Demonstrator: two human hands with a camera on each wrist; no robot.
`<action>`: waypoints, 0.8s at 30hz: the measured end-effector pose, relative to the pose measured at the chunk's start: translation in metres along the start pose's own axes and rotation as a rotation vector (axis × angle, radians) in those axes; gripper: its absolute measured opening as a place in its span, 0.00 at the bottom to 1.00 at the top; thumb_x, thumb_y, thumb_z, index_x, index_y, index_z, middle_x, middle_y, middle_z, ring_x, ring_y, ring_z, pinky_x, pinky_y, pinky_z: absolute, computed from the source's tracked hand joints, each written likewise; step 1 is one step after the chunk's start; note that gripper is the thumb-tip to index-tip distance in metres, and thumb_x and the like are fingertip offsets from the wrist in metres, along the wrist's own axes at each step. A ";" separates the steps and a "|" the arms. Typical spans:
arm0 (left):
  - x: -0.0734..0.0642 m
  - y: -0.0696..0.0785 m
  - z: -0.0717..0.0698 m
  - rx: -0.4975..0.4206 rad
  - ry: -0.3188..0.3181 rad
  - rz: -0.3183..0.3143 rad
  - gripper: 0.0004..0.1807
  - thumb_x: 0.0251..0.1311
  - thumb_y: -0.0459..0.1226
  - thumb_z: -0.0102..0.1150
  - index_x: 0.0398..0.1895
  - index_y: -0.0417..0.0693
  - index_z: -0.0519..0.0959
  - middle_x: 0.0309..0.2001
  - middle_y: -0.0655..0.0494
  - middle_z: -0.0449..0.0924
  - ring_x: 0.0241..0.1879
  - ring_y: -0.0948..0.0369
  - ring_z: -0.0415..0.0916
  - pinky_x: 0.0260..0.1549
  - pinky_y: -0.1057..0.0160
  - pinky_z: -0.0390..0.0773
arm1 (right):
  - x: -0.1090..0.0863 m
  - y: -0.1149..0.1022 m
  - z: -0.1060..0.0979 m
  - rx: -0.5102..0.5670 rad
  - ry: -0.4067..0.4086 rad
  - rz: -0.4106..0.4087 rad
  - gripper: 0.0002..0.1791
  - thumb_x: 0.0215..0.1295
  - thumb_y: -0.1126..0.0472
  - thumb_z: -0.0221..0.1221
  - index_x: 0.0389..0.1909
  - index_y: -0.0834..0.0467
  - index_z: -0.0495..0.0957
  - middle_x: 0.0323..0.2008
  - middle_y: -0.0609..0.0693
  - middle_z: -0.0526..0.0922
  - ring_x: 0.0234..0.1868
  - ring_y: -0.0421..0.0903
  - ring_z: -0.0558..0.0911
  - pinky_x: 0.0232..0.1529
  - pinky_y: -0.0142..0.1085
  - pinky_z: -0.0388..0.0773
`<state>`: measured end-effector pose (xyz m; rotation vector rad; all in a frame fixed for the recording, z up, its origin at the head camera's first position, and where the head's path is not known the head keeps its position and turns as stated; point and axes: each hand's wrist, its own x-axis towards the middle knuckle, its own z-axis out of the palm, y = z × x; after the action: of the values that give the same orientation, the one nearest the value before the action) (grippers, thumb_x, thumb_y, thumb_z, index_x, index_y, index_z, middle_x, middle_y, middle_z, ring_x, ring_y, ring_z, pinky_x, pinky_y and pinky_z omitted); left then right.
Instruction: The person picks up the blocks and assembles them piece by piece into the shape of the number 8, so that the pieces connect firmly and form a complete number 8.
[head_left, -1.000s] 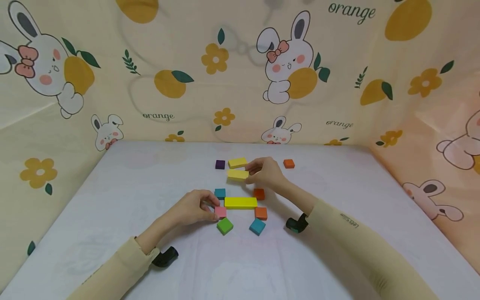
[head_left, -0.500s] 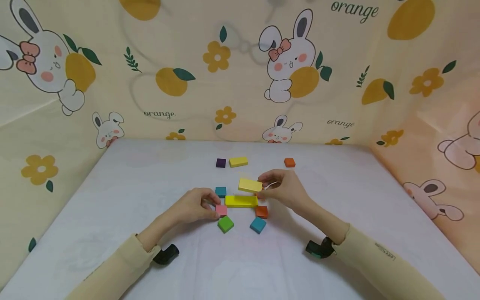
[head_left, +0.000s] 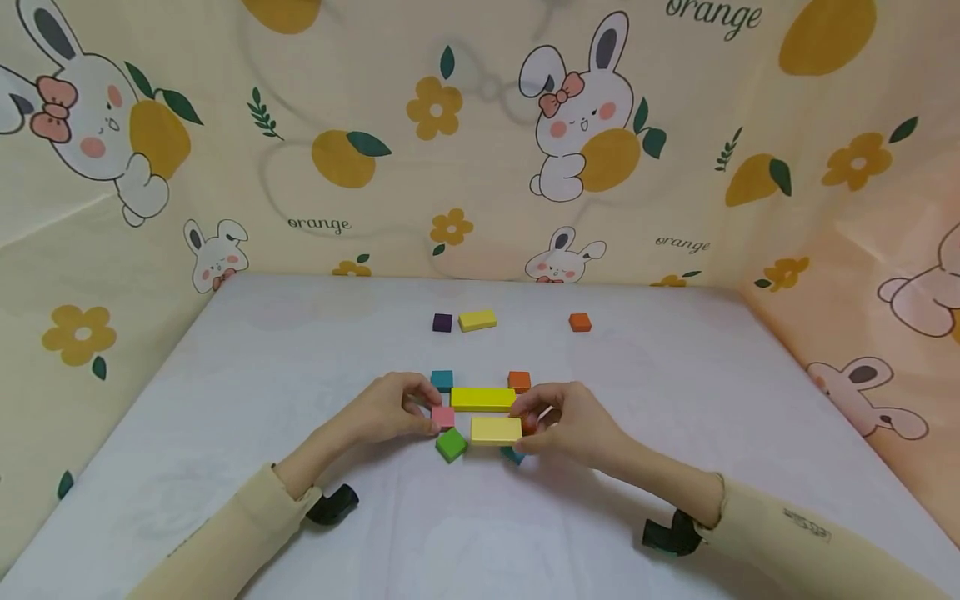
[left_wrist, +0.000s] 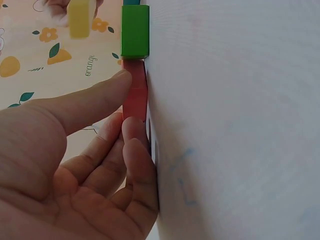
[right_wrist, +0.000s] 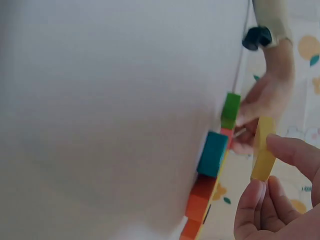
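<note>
My left hand (head_left: 386,406) pinches a pink block (head_left: 443,418) on the white tabletop, thumb on one side and fingers on the other. A green block (left_wrist: 135,32) stands beside it in the left wrist view. My right hand (head_left: 581,425) holds a pale yellow block (head_left: 496,431) between thumb and fingertips; the right wrist view shows it raised off the table. Just behind it lies a long bright yellow block (head_left: 482,400). A blue block (right_wrist: 213,155) and an orange block (right_wrist: 201,196) are partly hidden by the right hand and held block in the head view.
A teal block (head_left: 442,381) and an orange-red block (head_left: 519,382) lie at the far corners of the long block. Farther back are a dark purple block (head_left: 442,322), another yellow block (head_left: 477,321) and an orange block (head_left: 581,322). A printed cloth (head_left: 480,167) rises behind the table.
My right hand has carried the pale yellow block from the back of the table toward me, over the long yellow block to its near side. The left hand has stayed at the pink block.
</note>
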<state>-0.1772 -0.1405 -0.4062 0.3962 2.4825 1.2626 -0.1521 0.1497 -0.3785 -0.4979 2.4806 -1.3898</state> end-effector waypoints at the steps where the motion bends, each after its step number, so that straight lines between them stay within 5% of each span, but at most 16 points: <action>1: 0.000 0.000 0.000 0.000 0.000 0.001 0.16 0.51 0.35 0.76 0.42 0.50 0.80 0.40 0.59 0.80 0.33 0.58 0.77 0.39 0.62 0.78 | -0.002 0.000 0.001 -0.006 -0.009 -0.005 0.18 0.44 0.62 0.78 0.37 0.55 0.84 0.31 0.51 0.81 0.33 0.51 0.78 0.33 0.34 0.78; 24: -0.001 0.003 -0.001 0.005 0.000 -0.010 0.16 0.51 0.35 0.75 0.42 0.50 0.80 0.40 0.59 0.80 0.34 0.58 0.77 0.40 0.62 0.78 | -0.007 0.002 0.016 -0.112 -0.163 -0.090 0.17 0.44 0.62 0.78 0.36 0.51 0.84 0.27 0.50 0.79 0.30 0.47 0.76 0.31 0.34 0.77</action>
<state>-0.1768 -0.1401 -0.4030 0.3839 2.4853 1.2530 -0.1402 0.1413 -0.3880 -0.7249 2.4393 -1.1945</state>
